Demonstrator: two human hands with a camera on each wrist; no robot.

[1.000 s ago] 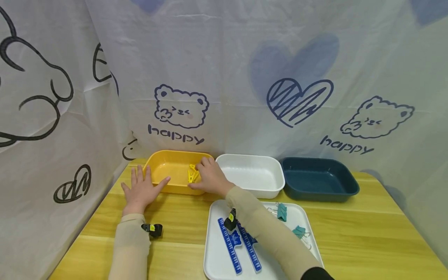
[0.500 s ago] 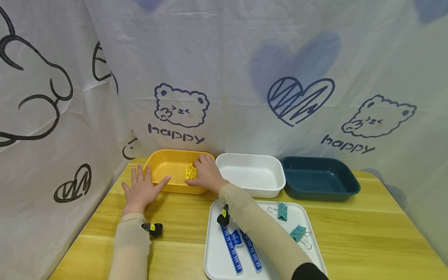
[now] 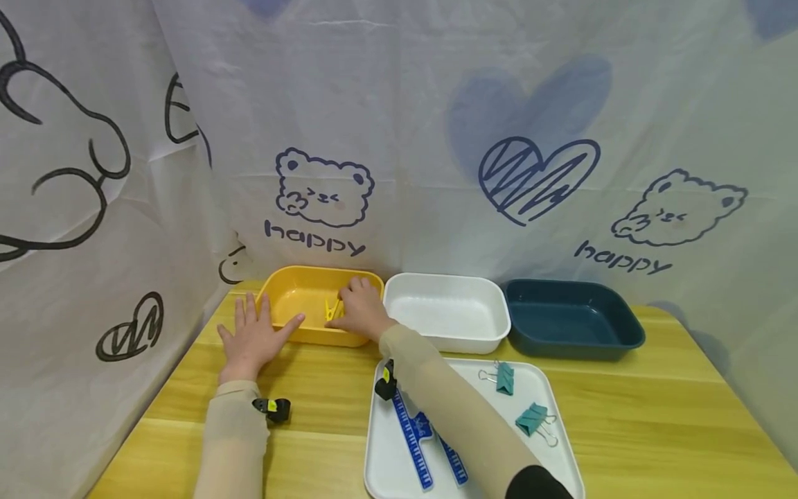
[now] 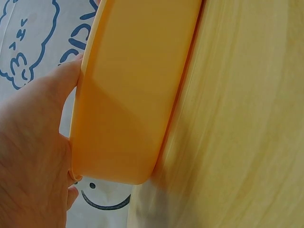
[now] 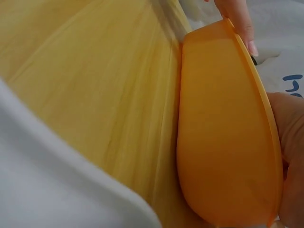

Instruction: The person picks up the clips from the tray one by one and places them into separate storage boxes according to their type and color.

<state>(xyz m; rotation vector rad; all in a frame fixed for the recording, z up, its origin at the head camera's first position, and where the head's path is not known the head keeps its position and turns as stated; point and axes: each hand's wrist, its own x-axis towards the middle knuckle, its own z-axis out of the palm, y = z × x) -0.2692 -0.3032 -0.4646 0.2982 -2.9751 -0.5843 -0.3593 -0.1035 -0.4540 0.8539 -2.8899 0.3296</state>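
My left hand (image 3: 249,339) rests at the left front rim of the yellow bin (image 3: 299,336), fingers spread and straight. In the left wrist view its thumb lies along the bin's rim. Reaching over the right part of the same bin, my right hand (image 3: 361,310) holds yellow clothespins (image 3: 332,310) low inside it; they stick out to the left between thumb and fingers, partly hidden by the hand. From the right wrist view, the bin's wall (image 5: 223,118) hides the fingertips and the clothespins.
To the right stand a white bin (image 3: 445,305) and a dark blue bin (image 3: 573,319). In front, a white tray (image 3: 386,478) carries blue keyboard-patterned clips (image 3: 414,443) and two teal binder clips (image 3: 532,419), (image 3: 505,379). The right forearm crosses over the tray. A printed cloth (image 3: 424,138) hangs behind.
My right hand has shifted a little left inside the yellow bin, and the yellow clothespins have moved left with it. The left hand has stayed in place.
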